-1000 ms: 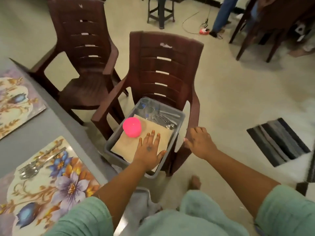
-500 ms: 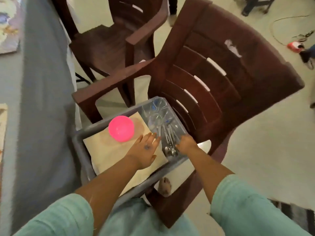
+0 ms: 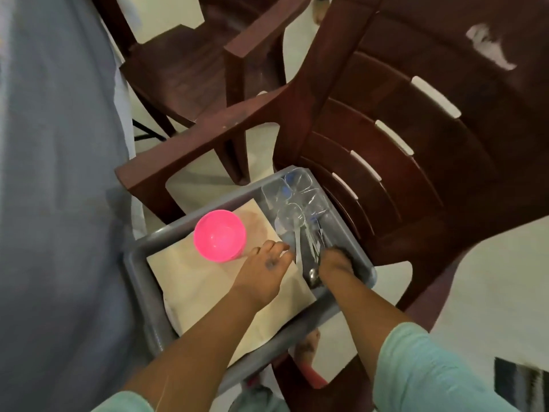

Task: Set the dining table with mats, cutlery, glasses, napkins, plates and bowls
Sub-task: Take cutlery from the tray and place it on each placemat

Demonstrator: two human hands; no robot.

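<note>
A grey bin rests on the seat of a brown plastic chair. Inside it lies a beige napkin stack with a pink bowl on top. Clear glasses stand at the far end, and metal cutlery lies along the right side. My left hand rests flat on the napkins beside the cutlery, fingers apart. My right hand is down among the cutlery handles with its fingers curled; whether they grip a piece is hidden.
The grey dining table fills the left side, its edge close to the bin. A second brown chair stands beyond. Pale floor shows at right, with a striped rug at the lower right corner.
The view has closed in on the bin. My right hand went from the chair arm down into the cutlery. My left hand stayed on the napkins.
</note>
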